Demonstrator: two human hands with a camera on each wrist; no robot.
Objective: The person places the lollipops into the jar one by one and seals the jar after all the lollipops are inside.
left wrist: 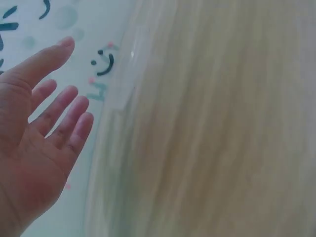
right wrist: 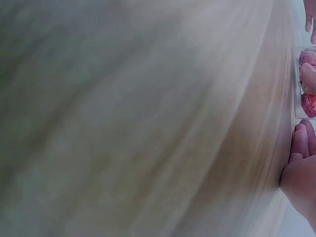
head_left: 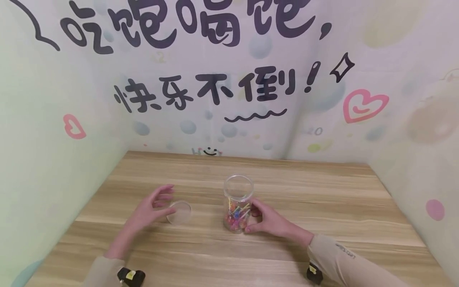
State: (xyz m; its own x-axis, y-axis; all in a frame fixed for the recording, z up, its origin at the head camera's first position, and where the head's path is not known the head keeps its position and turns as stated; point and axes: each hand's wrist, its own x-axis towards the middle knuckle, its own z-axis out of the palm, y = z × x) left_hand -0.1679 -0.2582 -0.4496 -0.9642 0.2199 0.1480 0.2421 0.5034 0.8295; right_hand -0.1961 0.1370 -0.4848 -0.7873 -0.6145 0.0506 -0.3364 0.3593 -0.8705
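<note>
A clear plastic jar [head_left: 238,191] stands upright and uncovered on the wooden table, its lower part filled with wrapped lollipops [head_left: 236,215] in several colours. My right hand [head_left: 269,221] holds the jar's right side low down, thumb toward the front and fingers curled at the side. In the right wrist view, only part of the jar [right wrist: 298,84] shows at the edge. To the left, my left hand [head_left: 154,209] is spread with nothing in it, palm turned inward. Its thumb overlaps the edge of a round clear lid [head_left: 182,213] lying flat on the table.
The wood-grain table [head_left: 201,255] meets a printed backdrop [head_left: 172,135] at the back, with large dark characters on it. Further printed walls rise along the left and right sides. Dark wrist cameras [head_left: 132,276] sit on both sleeves.
</note>
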